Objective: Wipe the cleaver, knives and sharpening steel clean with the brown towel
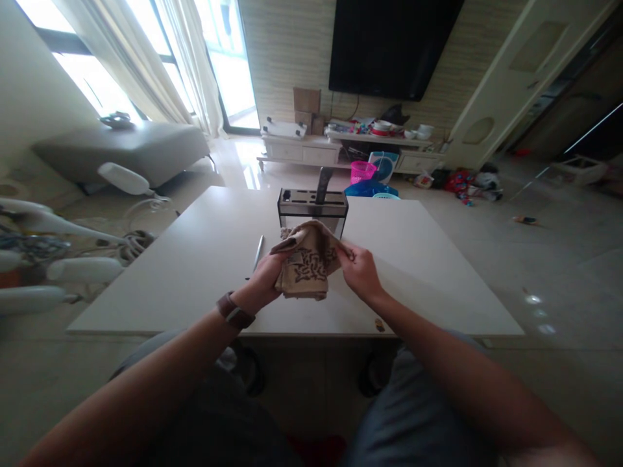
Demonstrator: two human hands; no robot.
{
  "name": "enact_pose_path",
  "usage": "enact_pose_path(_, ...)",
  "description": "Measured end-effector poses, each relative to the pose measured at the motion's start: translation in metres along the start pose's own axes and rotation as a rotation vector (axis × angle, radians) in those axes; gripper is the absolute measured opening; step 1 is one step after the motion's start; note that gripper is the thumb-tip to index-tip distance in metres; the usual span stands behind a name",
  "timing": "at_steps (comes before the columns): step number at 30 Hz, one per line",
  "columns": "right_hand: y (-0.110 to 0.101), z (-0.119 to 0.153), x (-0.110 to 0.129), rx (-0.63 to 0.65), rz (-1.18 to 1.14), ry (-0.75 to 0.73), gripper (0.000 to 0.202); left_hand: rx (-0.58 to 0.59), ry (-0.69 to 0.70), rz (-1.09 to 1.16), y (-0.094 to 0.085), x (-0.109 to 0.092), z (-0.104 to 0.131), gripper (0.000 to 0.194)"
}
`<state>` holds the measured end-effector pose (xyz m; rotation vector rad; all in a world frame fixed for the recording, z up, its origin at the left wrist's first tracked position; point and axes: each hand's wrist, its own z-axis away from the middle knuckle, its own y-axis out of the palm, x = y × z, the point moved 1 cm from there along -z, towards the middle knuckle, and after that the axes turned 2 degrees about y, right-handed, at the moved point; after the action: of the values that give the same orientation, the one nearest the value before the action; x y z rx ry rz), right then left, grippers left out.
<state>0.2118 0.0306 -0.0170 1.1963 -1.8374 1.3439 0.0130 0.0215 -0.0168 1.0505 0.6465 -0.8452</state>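
Observation:
A brown cloth (311,266) with a dark pattern hangs folded between my two hands above the white table. Its left side is gripped by my left hand (267,277), which wears a brown wristband. My right hand (359,269) pinches the cloth's upper right edge. Just behind the cloth stands a knife block (311,201) with a slotted top, and one dark-handled knife (322,185) sticks up from it. The cloth hides the block's lower front. Left of the cloth, a slim silver knife-like thing (258,251) lies on the tabletop.
The white table (204,259) reaches from my knees to the knife block. A small yellow-brown object (379,325) lies by its near edge. White chair-like parts (87,269) crowd the left side. Beyond are a pink basket (363,171) and a low cabinet (302,150).

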Motion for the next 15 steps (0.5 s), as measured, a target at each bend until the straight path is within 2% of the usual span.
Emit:
enact_pose_path(2,-0.008,-0.005,0.005,-0.084,0.099,-0.036,0.039,-0.049,0.025,-0.021,-0.001,-0.001,0.0,0.029)
enact_pose_path(4,-0.012,-0.006,0.01,-0.102,0.163,-0.064,0.036,-0.048,0.043,-0.029,-0.001,0.0,0.0,0.033)
enact_pose_path(7,-0.009,-0.001,0.017,-0.059,0.213,-0.131,0.025,0.02,0.045,-0.026,0.002,0.006,0.001,0.04)
enact_pose_path(9,-0.001,0.006,0.022,-0.02,0.249,-0.234,0.019,0.053,0.03,-0.019,0.004,0.01,0.002,0.041)
enact_pose_path(12,0.013,0.019,0.028,0.044,0.33,-0.404,0.017,0.057,-0.001,0.023,0.009,0.015,0.005,0.03)
enact_pose_path(15,0.024,0.027,0.029,0.102,0.412,-0.501,0.019,0.112,-0.071,0.086,0.013,0.017,0.008,0.022)
